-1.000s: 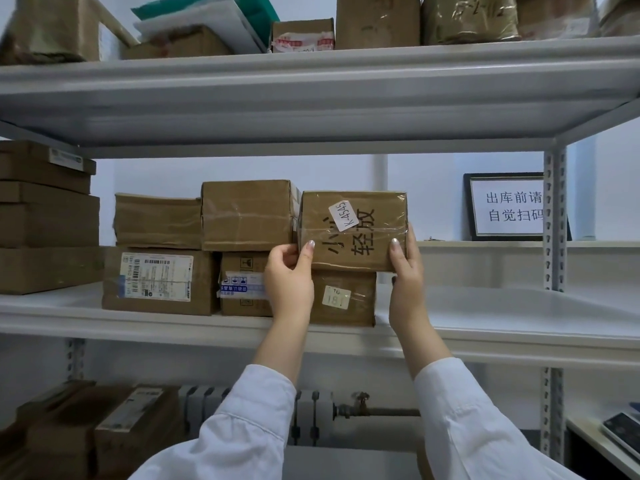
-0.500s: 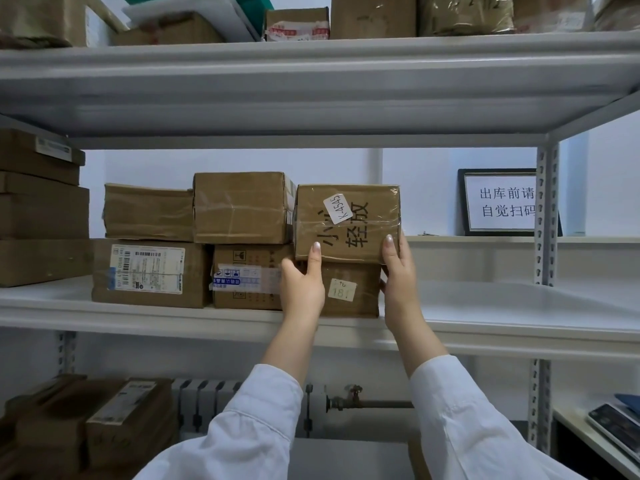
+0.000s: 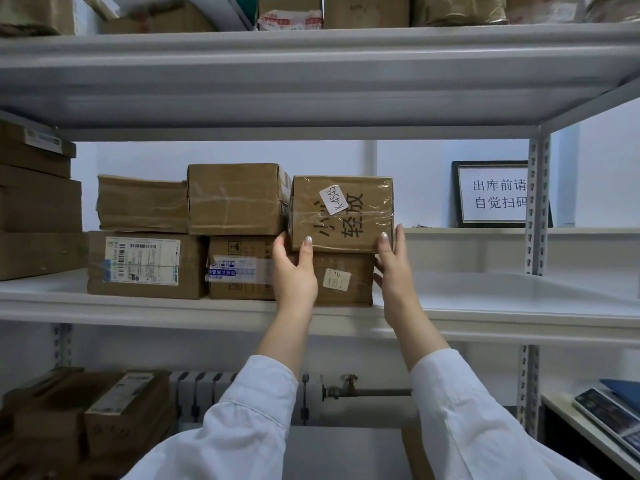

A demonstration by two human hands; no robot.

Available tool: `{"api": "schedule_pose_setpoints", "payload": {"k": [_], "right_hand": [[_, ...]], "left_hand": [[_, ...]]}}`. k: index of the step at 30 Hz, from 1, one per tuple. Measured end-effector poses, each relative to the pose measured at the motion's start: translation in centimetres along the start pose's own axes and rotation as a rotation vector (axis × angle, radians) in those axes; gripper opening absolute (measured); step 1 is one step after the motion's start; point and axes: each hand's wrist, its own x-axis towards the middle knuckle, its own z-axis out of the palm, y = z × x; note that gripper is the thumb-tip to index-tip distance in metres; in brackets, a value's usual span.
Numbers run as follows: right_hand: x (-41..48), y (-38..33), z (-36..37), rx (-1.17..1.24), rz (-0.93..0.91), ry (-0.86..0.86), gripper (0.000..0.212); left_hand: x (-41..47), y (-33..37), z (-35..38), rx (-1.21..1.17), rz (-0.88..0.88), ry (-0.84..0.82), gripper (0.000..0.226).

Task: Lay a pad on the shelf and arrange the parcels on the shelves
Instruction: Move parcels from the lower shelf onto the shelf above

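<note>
A brown taped parcel (image 3: 360, 206) with black handwriting and a white sticker rests on a smaller parcel labelled 181 (image 3: 346, 280), at the right end of a two-layer row on the middle shelf (image 3: 502, 327). My left hand (image 3: 294, 275) holds its lower left corner, thumb on the side and a finger on the front. At the lower right corner my right hand (image 3: 393, 271) grips it, thumb on the front face. The shelf's top surface is white; I cannot tell whether a pad lies on it.
Other parcels (image 3: 239, 199) (image 3: 145, 265) fill the row to the left, with a taller stack (image 3: 38, 202) at the far left. The upper shelf (image 3: 311, 74) hangs close above. A framed sign (image 3: 495, 195) stands at the back right. Boxes (image 3: 104, 410) sit below left.
The handwritten parcel went from being held in front of the stack to sitting squarely on the 181 parcel. Both hands slid down to its lower corners.
</note>
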Motion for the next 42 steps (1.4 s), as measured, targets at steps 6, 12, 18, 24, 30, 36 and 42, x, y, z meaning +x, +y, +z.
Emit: {"api": "schedule_pose_setpoints", "payload": {"k": [6,12,18,24,30,36,42], "right_hand": [[-1.1,0.2,-0.1,-0.062,-0.013,0.018,0.062],[-3.2,1.3,-0.9,-0.165,-0.013,0.07,0.06],[-6.8,1.6,-2.3,-0.289,-0.039,0.225,0.041],[-11.2,2.3,-3.2,-0.349,-0.027,0.304,0.018],[-14.1,2.8,-4.4,-0.378,0.035,0.346,0.017],[-15.1,4.3,-7.8,-0.404,0.125,0.289,0.018],[-15.5,6.6,-15.2,-0.466,0.338,0.211,0.012]], "left_hand": [[-0.9,-0.1,-0.2,-0.017,-0.034,0.015,0.059],[-2.4,-0.4,-0.4,-0.088,-0.089,0.009,0.057],[-5.5,-1.8,-1.9,-0.235,-0.05,0.024,0.034],[-8.5,-3.2,-3.5,-0.319,-0.043,0.065,0.016],[-11.7,-5.1,-3.6,-0.331,-0.181,-0.021,0.021],[-14.6,-8.4,-1.1,-0.317,-0.38,-0.097,0.024],[-17.5,-13.0,3.4,-0.241,-0.596,-0.127,0.02]]}}
